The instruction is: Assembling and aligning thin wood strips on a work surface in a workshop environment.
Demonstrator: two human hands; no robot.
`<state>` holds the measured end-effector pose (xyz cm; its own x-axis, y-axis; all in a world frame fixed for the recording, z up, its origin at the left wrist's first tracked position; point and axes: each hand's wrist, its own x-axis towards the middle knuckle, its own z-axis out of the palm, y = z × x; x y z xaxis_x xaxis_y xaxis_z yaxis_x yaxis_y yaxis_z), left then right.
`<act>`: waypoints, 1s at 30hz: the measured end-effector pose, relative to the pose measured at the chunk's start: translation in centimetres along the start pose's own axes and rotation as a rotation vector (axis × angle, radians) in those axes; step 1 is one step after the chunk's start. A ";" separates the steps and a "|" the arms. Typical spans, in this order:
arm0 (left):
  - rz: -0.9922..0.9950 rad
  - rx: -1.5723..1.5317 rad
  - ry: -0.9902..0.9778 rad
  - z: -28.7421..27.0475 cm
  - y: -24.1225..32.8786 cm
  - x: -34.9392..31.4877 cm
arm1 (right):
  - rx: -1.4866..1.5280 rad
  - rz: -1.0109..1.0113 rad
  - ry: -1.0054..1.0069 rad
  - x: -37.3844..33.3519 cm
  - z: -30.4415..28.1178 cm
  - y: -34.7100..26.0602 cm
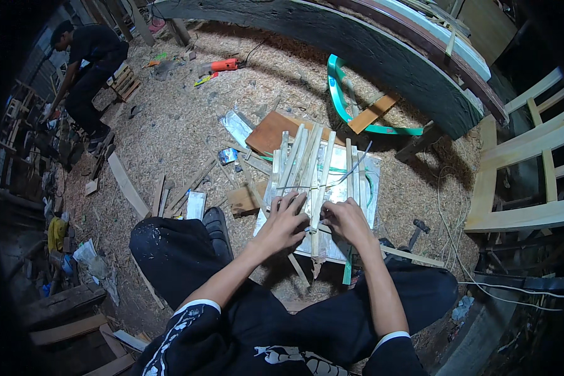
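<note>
Left to right: loose wood offcuts [197, 182] lie on the shavings at centre left. The left hand [285, 222], fingers spread and bent, rests over the strips' lower ends. The thin wooden strips [325, 166] occupy mid-frame, on a pale board [373, 164]. The right hand [346, 220], fingers curled, sits just beside, apart from the left; how firmly either grips cannot be told. Laying-out appears well advanced, though uneven spacing suggests arranging is unfinished. A hammer [418, 230] lies at right.
</note>
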<state>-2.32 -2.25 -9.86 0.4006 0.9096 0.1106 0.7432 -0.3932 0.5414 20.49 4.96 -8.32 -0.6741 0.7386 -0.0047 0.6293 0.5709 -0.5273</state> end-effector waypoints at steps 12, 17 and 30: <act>0.052 0.175 0.037 0.6 0.3 -0.2 | -0.004 -0.004 0.000 0.1 0.3 -0.2; 0.060 0.210 0.044 1.0 0.4 -0.4 | 0.002 -0.027 0.002 0.5 0.5 -0.4; 0.057 0.213 0.058 -0.3 -0.1 0.1 | 0.055 0.153 -0.021 -0.8 -1.1 0.3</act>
<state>-2.58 -2.08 -9.64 0.4181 0.8889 0.1871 0.8193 -0.4580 0.3450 21.68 4.93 -7.53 -0.5803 0.8075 -0.1058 0.7032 0.4314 -0.5651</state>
